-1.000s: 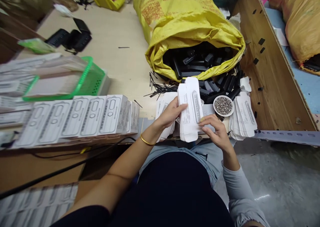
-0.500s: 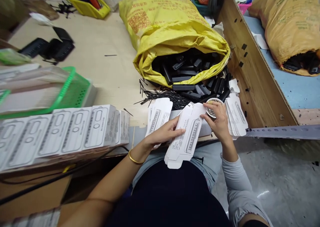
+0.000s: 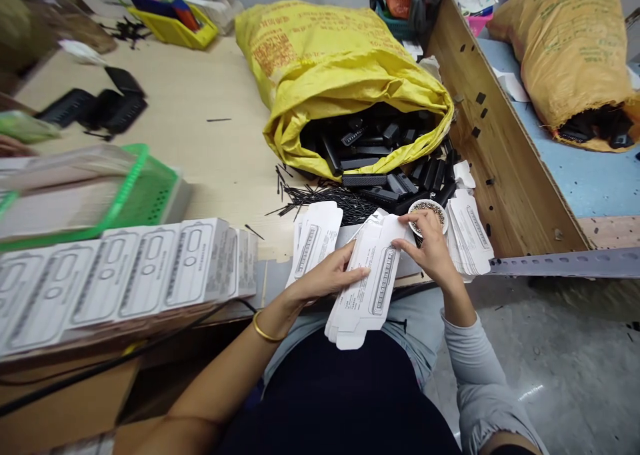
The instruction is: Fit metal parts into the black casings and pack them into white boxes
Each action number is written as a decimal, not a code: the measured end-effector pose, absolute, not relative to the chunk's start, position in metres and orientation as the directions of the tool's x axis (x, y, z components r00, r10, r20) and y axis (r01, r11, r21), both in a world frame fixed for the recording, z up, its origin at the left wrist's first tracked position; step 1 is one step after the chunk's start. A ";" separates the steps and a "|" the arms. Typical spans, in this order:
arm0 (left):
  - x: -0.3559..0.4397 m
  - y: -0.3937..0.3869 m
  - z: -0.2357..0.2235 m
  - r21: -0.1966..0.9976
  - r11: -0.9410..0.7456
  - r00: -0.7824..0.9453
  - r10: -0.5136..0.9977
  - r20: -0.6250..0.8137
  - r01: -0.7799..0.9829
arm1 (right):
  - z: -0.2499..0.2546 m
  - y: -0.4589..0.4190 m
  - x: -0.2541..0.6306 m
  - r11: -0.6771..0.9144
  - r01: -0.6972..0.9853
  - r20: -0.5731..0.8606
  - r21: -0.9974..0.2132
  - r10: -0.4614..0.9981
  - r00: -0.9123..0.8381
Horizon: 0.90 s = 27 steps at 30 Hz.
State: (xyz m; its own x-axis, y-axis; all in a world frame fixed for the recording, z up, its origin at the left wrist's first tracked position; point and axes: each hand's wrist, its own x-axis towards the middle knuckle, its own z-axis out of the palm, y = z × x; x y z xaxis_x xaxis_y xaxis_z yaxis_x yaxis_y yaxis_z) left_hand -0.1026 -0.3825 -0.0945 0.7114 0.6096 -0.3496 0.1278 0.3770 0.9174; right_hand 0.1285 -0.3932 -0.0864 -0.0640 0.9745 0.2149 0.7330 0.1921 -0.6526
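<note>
- Left hand [image 3: 327,276]: thumb across the flattened cartons [image 3: 363,291], other fingers largely hidden beneath.
- Right hand [image 3: 429,245]: thumb and forefinger pinching their upper-right edge.
- Cartons: stacked, slanted, above the lap.
- Left forearm [image 3: 225,378]: diagonal, gold bangle [image 3: 261,330] at wrist.
- Right forearm [image 3: 473,351]: steeper, grey-sleeved.
- Bowl of metal pieces [image 3: 445,219]: just beyond right hand.

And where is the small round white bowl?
The bowl is right of centre in the head view, beyond the right hand, beside flat white cartons.
</note>
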 end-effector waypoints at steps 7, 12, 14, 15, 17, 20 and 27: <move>-0.104 -0.394 -0.103 0.890 0.444 0.681 0.622 -0.386 0.099 | -0.093 -0.401 0.127 0.195 0.698 0.196 -0.689 0.977 -0.081; -0.099 -0.416 -0.117 0.711 0.702 0.713 0.515 -0.476 -0.032 | -0.096 -0.412 0.130 0.170 0.596 0.166 -0.785 0.984 -0.062; -0.096 -0.423 -0.122 0.635 0.770 0.717 0.478 -0.508 -0.064 | -0.096 -0.416 0.131 0.106 0.508 0.118 -0.855 0.993 -0.007; -0.095 -0.426 -0.123 0.623 0.779 0.706 0.481 -0.519 -0.073 | -0.097 -0.418 0.132 0.060 0.442 0.075 -0.895 0.997 0.017; -0.092 -0.429 -0.123 0.650 0.756 0.677 0.517 -0.524 -0.074 | -0.099 -0.419 0.134 -0.060 0.265 -0.053 -0.962 0.998 0.034; -0.091 -0.427 -0.118 0.755 0.654 0.642 0.597 -0.480 -0.043 | -0.104 -0.418 0.137 -0.238 -0.028 -0.238 -0.971 0.971 -0.007; -0.092 -0.420 -0.110 0.806 0.592 0.638 0.626 -0.449 -0.015 | -0.102 -0.414 0.133 -0.318 -0.392 -0.316 -0.864 0.946 -0.071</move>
